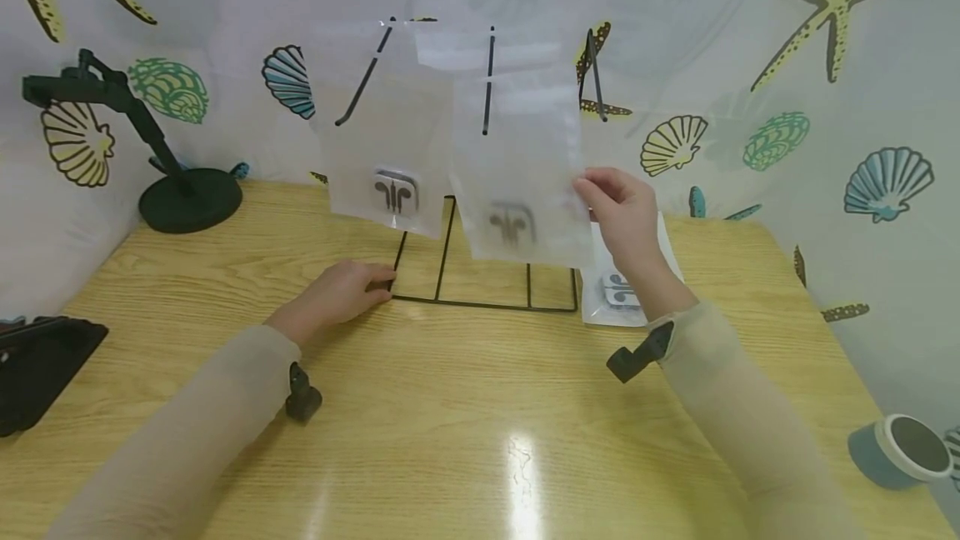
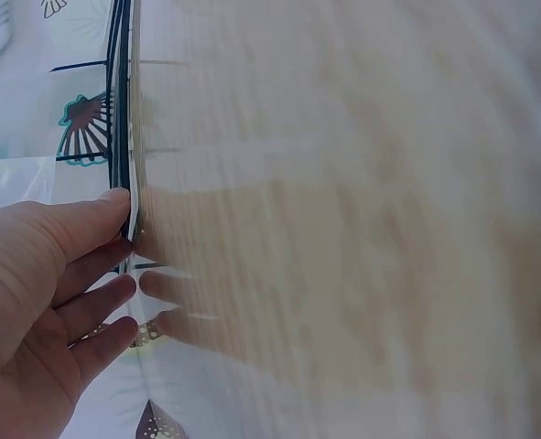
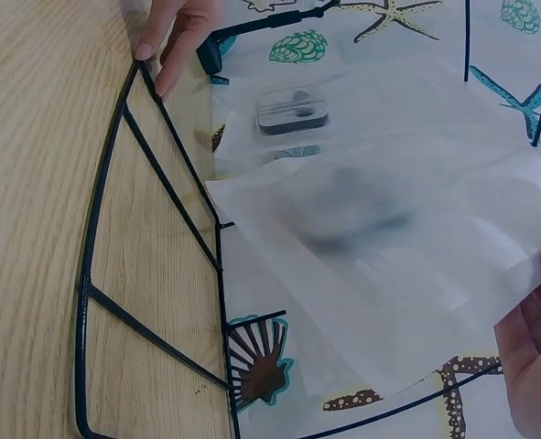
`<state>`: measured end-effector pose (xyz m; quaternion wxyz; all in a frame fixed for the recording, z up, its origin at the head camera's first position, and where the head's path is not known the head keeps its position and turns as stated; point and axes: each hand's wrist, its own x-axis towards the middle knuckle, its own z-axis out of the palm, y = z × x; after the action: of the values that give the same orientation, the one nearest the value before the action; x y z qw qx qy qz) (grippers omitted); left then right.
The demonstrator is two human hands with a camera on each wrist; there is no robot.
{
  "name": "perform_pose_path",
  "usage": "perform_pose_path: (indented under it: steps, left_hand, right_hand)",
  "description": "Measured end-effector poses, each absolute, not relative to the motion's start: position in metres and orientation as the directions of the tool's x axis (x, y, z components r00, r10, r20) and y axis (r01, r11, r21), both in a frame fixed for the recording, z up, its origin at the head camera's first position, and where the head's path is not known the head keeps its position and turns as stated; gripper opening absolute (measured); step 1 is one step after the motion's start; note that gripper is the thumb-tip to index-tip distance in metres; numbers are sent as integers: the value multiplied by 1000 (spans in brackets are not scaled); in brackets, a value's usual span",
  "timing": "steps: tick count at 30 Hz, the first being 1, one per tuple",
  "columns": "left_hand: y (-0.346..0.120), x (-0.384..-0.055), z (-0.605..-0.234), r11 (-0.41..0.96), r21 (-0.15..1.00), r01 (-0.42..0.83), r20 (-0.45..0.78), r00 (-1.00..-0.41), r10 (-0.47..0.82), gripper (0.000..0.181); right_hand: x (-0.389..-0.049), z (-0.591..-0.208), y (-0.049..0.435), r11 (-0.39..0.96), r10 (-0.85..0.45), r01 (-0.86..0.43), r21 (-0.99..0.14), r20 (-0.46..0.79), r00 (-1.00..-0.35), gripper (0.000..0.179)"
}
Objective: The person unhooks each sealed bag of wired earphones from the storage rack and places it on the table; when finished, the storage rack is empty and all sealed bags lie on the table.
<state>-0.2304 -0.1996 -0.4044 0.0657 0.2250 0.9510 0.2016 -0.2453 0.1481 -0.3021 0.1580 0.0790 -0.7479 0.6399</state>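
Observation:
A black wire rack (image 1: 487,304) stands on the table with prongs pointing forward. My left hand (image 1: 339,293) grips its front left corner between thumb and fingers. On the left prong hangs a translucent bag (image 1: 397,140) with a small case of earphones (image 1: 395,192) in its bottom. A second such bag (image 1: 517,157) hangs at the middle prong, its earphone case (image 3: 362,229) blurred through the film. My right hand (image 1: 626,219) pinches this bag's right edge. The right prong (image 1: 597,77) carries no bag. A third bag (image 1: 600,307) lies on the table, partly behind my right wrist.
At the back left stands a dark green stand (image 1: 191,200) with an angled arm. A black object (image 1: 48,365) sits at the left edge. A blue and white cup (image 1: 877,452) is at the right edge. A shell-patterned cloth (image 1: 712,48) hangs behind the wooden table (image 1: 420,423).

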Motion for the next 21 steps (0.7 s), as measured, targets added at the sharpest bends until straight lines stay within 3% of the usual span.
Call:
perform_pose_path:
  steps: [21]
  left_hand:
    - [-201, -231, -405, 808, 413, 420, -19, -883, 469, 39]
  right_hand:
    - [-222, -302, 158, 161, 39, -401, -902, 412, -911, 14]
